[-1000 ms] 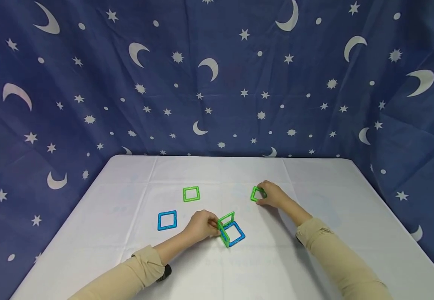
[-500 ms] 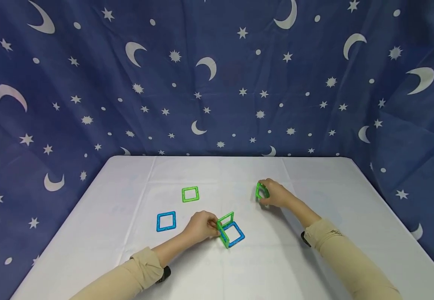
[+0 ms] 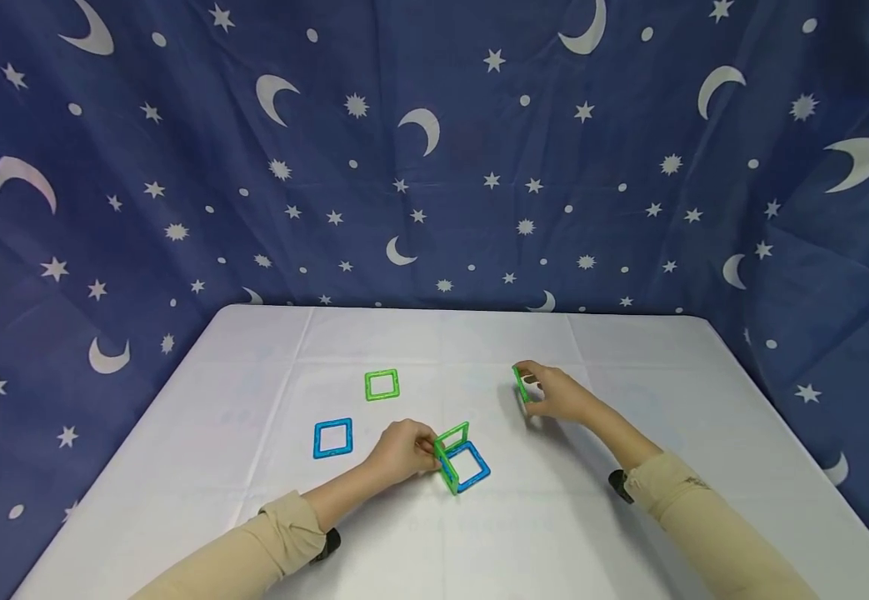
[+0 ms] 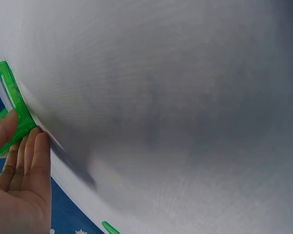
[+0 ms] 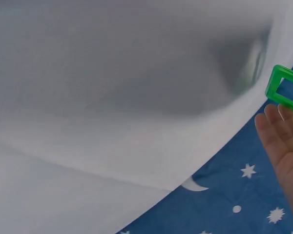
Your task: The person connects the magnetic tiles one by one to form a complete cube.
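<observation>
Near the middle of the table, my left hand point(image 3: 402, 454) pinches a green square magnetic tile point(image 3: 446, 469) standing on edge. That tile meets a flat blue magnetic tile point(image 3: 481, 458) and a second upright green tile point(image 3: 466, 433). In the left wrist view the thumb and fingers of the left hand point(image 4: 27, 190) lie about a green frame's corner point(image 4: 22, 114). Farther back on the right, my right hand point(image 3: 560, 394) holds another green square tile point(image 3: 520, 384) by its edges, seen nearly edge-on. The right wrist view shows part of this green frame point(image 5: 272, 88) above the fingertips.
A loose green square tile point(image 3: 382, 385) lies flat left of centre. Nearer and farther left is a loose blue square tile point(image 3: 332, 438). The white tablecloth point(image 3: 374, 550) runs back to a dark blue curtain point(image 3: 471, 150) with moons and stars.
My right hand has moved slightly right with its green tile, which has turned from tilted to nearly edge-on. The left hand and the joined tiles have stayed in place.
</observation>
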`<state>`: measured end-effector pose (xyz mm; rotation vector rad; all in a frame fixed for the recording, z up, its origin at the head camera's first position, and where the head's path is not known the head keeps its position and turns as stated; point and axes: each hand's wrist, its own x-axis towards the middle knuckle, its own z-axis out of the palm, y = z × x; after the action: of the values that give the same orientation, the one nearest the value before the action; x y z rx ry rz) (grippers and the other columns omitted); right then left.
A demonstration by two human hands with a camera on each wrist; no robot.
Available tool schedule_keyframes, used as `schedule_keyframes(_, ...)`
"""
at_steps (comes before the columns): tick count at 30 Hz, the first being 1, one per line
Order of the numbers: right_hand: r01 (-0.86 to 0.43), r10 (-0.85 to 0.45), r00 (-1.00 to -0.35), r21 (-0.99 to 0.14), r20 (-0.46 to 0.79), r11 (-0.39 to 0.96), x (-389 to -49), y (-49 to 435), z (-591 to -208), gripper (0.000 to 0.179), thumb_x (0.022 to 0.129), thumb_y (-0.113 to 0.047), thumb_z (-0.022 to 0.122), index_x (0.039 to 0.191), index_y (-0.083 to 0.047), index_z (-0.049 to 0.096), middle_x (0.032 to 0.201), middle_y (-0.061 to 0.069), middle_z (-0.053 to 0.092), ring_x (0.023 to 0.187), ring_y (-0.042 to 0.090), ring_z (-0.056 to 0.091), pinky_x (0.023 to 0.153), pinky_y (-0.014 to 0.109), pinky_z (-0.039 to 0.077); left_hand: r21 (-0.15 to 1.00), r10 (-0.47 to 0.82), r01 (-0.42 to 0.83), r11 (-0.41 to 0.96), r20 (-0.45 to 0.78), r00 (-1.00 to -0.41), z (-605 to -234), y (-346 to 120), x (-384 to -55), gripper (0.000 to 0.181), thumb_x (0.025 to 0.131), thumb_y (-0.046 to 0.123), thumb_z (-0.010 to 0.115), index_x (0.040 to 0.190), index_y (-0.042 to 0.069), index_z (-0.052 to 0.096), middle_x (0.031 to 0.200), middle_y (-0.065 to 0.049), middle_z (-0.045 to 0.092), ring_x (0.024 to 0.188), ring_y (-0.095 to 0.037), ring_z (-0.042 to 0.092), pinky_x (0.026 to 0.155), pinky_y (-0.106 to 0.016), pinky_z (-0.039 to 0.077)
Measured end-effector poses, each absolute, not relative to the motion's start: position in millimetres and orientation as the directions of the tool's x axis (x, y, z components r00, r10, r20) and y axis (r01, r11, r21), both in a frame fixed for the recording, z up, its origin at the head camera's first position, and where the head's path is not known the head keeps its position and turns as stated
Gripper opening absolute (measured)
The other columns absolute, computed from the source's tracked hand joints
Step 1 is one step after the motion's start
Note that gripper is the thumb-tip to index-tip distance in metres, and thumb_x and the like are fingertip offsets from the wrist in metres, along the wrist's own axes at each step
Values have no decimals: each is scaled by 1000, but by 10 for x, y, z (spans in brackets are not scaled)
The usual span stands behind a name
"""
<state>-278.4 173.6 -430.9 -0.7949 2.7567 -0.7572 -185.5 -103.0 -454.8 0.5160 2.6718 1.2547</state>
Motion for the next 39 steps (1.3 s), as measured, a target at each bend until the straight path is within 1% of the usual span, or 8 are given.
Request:
schedule_keyframes(5, -491, -612, -791, -584, -13, 647, -2717, 1688, -4269, 61, 78, 3, 68, 133, 5, 40, 131, 26, 51, 117, 42, 54, 96, 49, 47, 771, 364, 242, 590, 14, -931, -4535, -1018, -1860, 13, 72, 0, 77, 83, 0, 71, 71, -3, 66, 60, -5, 53, 53, -17, 44)
schedule_keyframes(11, -501, -655, -756, -643, -1, 579, -2651, 1618, -4255, 61, 77, 8, 65, 133, 6, 40, 134, 26, 48, 120, 42, 52, 98, 46, 46, 766, 361, 245, 594, 19, -932, -4551, -1013, -1890, 13, 72, -2, 76, 83, -1, 71, 71, -4, 66, 60, -5, 54, 53, -17, 45)
schedule_keyframes(14, -497, -676, -737, -680, 3, 539, -2613, 1591, -4244, 61, 77, 10, 64, 132, 6, 40, 134, 26, 47, 122, 42, 51, 99, 46, 45, 769, 369, 261, 584, 35, -929, -4533, -1019, -1891, 12, 72, -2, 75, 83, -1, 71, 69, -2, 65, 59, -5, 54, 54, -19, 46)
schedule_keyframes(16, -492, -690, -724, -698, -3, 520, -2586, 1573, -4237, 61, 77, 11, 64, 133, 5, 39, 135, 25, 47, 123, 42, 50, 100, 45, 45, 764, 384, 297, 573, 69, -921, -4519, -1024, -1882, 12, 71, -3, 75, 82, 0, 70, 68, 1, 64, 58, -3, 53, 53, -18, 46)
schedule_keyframes(21, -473, -704, -710, -721, -28, 506, -2516, 1543, -4227, 62, 77, 11, 64, 133, 3, 39, 136, 24, 46, 125, 41, 48, 102, 46, 43, 764, 382, 289, 578, 59, -922, -4527, -1002, -1900, 12, 72, -3, 75, 83, -1, 71, 69, -1, 65, 60, -4, 54, 55, -18, 46)
schedule_keyframes(24, -461, -710, -704, -734, -39, 498, -2473, 1534, -4238, 62, 77, 11, 64, 133, 0, 40, 136, 22, 47, 126, 40, 48, 102, 45, 43, 770, 368, 249, 587, 20, -930, -4559, -979, -1907, 13, 73, -2, 75, 85, -1, 71, 73, -4, 67, 63, -6, 55, 56, -18, 46)
schedule_keyframes(31, -447, -765, -641, -779, -64, 439, -2362, 1444, -4265, 60, 77, 11, 61, 132, -1, 40, 138, 22, 46, 127, 38, 47, 104, 44, 42, 764, 364, 249, 596, 20, -931, -4585, -997, -1863, 13, 72, -3, 75, 84, -1, 70, 71, -3, 65, 61, -5, 54, 54, -17, 45)
schedule_keyframes(39, -443, -770, -631, -772, -92, 455, -2314, 1376, -4295, 61, 75, 12, 61, 131, -1, 42, 135, 19, 50, 125, 37, 50, 102, 45, 43, 767, 372, 263, 585, 34, -928, -4570, -1019, -1879, 13, 72, -5, 74, 83, -2, 70, 71, -4, 66, 60, -5, 54, 53, -17, 46)
